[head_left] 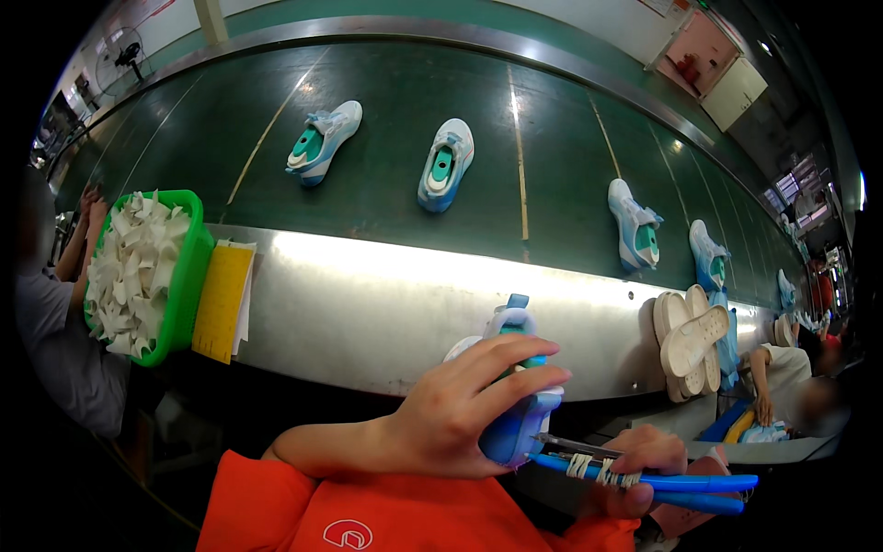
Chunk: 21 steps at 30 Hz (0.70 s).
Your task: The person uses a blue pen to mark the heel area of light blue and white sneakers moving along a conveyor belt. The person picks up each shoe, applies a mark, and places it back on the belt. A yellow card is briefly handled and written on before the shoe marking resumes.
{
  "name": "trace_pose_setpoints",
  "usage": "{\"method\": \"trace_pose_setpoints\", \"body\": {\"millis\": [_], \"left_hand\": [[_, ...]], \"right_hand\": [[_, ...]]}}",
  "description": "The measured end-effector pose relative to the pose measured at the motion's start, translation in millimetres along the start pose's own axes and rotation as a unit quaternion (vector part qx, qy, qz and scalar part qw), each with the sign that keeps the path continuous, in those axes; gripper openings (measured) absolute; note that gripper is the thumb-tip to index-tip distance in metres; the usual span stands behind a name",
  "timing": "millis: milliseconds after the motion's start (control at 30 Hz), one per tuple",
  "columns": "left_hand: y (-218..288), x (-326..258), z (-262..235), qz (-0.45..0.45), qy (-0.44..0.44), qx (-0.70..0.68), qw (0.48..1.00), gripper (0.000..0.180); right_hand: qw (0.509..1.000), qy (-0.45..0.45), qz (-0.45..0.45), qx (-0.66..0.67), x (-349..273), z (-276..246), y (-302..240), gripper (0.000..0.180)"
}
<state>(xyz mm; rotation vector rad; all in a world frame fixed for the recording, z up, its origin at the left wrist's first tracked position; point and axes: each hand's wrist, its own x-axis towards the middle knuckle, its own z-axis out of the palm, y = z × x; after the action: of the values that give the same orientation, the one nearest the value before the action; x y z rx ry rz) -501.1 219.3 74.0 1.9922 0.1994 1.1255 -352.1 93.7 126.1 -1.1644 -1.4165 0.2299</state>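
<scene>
My left hand closes around a blue-white shoe, standing upright, its heel end down. My right hand grips blue-handled pliers, their tip touching the shoe's lower end.

Shoe sits in the left hand up front, pliers in the right hand just beside it. Conveyor belt runs behind, basket far left, soles stacked right.

A yellow rectangular paper sheet backed by white pages hangs over the metal conveyor edge just right of a green bin, and a white logo sits on the orange garment at the lower edge.
</scene>
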Motion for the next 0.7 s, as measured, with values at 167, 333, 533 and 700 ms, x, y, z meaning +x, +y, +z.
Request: {"method": "trace_pose_setpoints", "body": {"millis": [167,333,533,700], "left_hand": [[1,0,-3,-0.002,0.009,0.001,1.0,0.068],[0,-1,-6,-0.002,0.014,0.001,1.0,0.068],[0,-3,-9,0.0,0.015,-0.003,1.0,0.069],[-1,-4,-10,0.001,0.01,-0.006,1.0,0.07]], "right_hand": [[0.996,-0.088,-0.01,-0.018,19,-2,-8,0.042],[0.994,-0.103,-0.003,-0.028,24,2,-11,0.042],[0.997,-0.073,0.012,-0.021,16,6,-12,0.042],[0.998,-0.018,0.007,-0.066,12,16,-12,0.045]]}}
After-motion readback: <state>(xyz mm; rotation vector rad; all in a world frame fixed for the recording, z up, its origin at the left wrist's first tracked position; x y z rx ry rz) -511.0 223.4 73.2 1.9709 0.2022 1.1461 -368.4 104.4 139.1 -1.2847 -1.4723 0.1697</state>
